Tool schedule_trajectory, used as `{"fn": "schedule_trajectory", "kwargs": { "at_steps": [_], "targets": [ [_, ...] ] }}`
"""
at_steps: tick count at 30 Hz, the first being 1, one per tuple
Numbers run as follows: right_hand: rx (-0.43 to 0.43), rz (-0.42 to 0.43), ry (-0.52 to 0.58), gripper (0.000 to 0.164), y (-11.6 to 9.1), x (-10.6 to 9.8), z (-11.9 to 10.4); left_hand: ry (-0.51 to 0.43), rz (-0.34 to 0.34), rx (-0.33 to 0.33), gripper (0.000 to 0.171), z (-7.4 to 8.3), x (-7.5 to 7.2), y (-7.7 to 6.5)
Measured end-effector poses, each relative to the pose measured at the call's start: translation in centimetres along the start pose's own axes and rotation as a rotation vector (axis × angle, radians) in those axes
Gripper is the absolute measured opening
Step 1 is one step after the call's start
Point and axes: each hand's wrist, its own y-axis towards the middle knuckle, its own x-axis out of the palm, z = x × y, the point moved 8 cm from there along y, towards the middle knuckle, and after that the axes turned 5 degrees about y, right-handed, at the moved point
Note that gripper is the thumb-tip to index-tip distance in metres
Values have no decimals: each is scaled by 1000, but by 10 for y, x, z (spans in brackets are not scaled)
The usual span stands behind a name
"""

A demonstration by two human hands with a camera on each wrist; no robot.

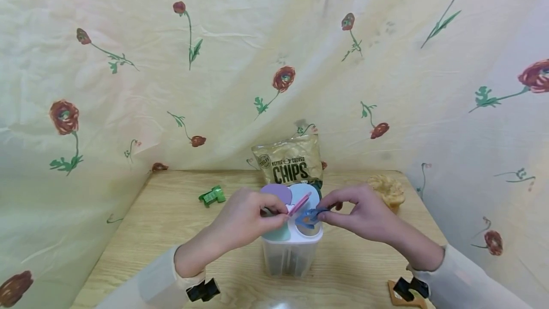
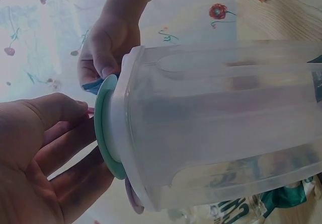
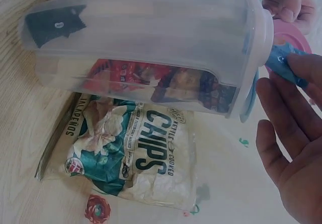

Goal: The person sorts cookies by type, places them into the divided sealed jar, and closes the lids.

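Observation:
A clear storage container (image 1: 288,259) with a white rim stands upright on the wooden table. Its top carries round lids: purple (image 1: 274,191), light blue (image 1: 307,191) and mint green (image 1: 278,233). My left hand (image 1: 252,211) pinches a pink lid (image 1: 300,204), tilted up on edge beside an uncovered round opening. Over that opening my right hand (image 1: 364,211) pinches a small blue packet (image 3: 285,63) between thumb and fingers. Through the container's wall in the right wrist view show a red packet (image 3: 132,75) and a dark green one (image 3: 56,23).
Behind the container leans a gold bag of chips (image 1: 288,159). A shiny green packet (image 1: 212,196) lies to the left, and a bread-like yellow item (image 1: 387,190) to the right. An orange-brown packet (image 1: 403,298) sits at the near right. Flowered cloth (image 1: 240,61) hangs behind the table.

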Motion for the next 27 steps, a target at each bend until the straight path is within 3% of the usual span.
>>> {"fn": "schedule_trajectory", "kwargs": {
  "at_steps": [13,17,20,23,27],
  "targets": [
    [-31,-107,-5,19,11,8,-8,-9,11,21,3,-1,-2,-1],
    [-61,-171,-54,21,14,19,-10,-6,15,34,3,0,-3,-1],
    [-38,-222,-116,15,16,27,-10,5,22,44,4,1,-3,-1],
    [-6,-231,-138,11,18,29,-8,7,25,50,3,1,-2,0],
    [-53,-222,-102,11,19,28,-12,0,15,44,3,1,-1,0]
  ]
}}
